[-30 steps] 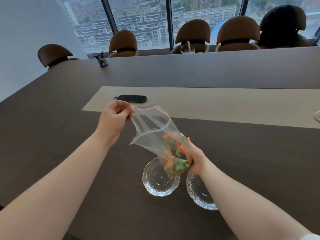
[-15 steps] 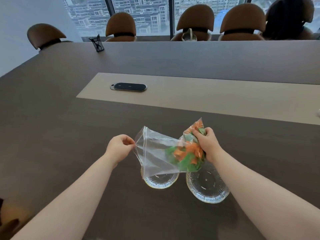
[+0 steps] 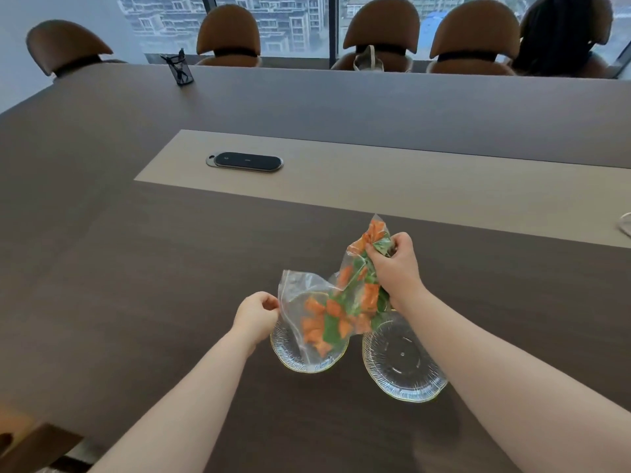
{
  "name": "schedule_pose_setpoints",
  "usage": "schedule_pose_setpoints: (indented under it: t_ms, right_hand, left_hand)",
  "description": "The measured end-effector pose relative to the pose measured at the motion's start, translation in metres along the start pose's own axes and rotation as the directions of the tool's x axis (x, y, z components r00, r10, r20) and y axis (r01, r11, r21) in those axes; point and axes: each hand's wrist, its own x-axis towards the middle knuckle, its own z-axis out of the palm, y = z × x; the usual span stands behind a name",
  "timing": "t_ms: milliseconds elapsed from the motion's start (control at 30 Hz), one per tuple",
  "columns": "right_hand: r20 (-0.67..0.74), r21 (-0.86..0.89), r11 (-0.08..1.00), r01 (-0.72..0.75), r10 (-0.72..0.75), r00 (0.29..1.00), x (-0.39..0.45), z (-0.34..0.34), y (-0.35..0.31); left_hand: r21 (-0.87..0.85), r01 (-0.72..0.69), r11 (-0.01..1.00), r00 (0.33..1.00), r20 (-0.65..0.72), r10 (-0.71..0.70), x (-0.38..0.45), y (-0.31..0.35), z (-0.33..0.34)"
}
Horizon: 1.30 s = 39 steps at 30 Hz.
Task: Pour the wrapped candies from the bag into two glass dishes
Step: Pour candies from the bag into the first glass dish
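Observation:
A clear plastic bag point(image 3: 300, 298) hangs tilted, mouth down to the left, over the left glass dish point(image 3: 290, 356). Orange and green wrapped candies point(image 3: 327, 322) lie inside it, bunched low near the mouth above that dish. My right hand point(image 3: 392, 268) grips the bag's raised bottom end. My left hand point(image 3: 257, 312) pinches the edge of the bag's mouth. The right glass dish point(image 3: 403, 367) stands beside the left one on the dark table with nothing in it. Whether any candy lies in the left dish is hidden by the bag.
A black oval panel point(image 3: 246, 162) sits in the beige strip point(image 3: 409, 186) along the table's middle. A black mesh pen holder point(image 3: 181, 71) stands near the far edge. Brown chairs point(image 3: 228, 32) line the far side; a white object point(image 3: 625, 225) pokes in at the right edge.
My right hand has lifted the bag's bottom end up and away, tipping the bag. The candies have slid toward the mouth. My left hand has dropped low beside the left dish.

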Motion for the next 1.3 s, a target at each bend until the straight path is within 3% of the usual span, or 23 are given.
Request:
schedule_pose_setpoints:
  t_ms: [200, 400, 533, 733, 1133, 1300]
  right_hand:
    - [0.036, -0.064, 0.989, 0.131, -0.129, 0.991, -0.008, 0.011, -0.013]
    - [0.090, 0.013, 0.986, 0.164, -0.164, 0.982, -0.018, 0.019, -0.027]
    - [0.103, 0.049, 0.984, 0.174, -0.178, 0.979, -0.021, 0.020, -0.036]
    - [0.138, 0.049, 0.978, 0.202, -0.207, 0.968, -0.029, 0.021, -0.046]
    - [0.141, 0.036, 0.955, 0.295, -0.298, 0.944, -0.037, 0.018, -0.063]
    - [0.142, 0.015, 0.945, 0.326, -0.325, 0.935, -0.041, 0.014, -0.069]
  left_hand:
    - [-0.167, 0.015, 0.986, 0.997, 0.074, -0.003, 0.006, 0.008, 0.008]
    - [0.130, -0.220, 0.967, 0.966, 0.163, 0.198, 0.014, 0.017, 0.013]
    - [0.328, -0.272, 0.905, 0.946, 0.265, 0.188, 0.029, 0.019, 0.013]
    - [0.426, -0.238, 0.873, 0.971, 0.138, 0.197, 0.036, 0.019, 0.007]
    - [0.354, -0.233, 0.906, 0.972, 0.122, 0.202, 0.013, 0.028, -0.018]
    - [0.270, -0.207, 0.940, 0.978, 0.055, 0.199, 0.003, 0.028, -0.019]
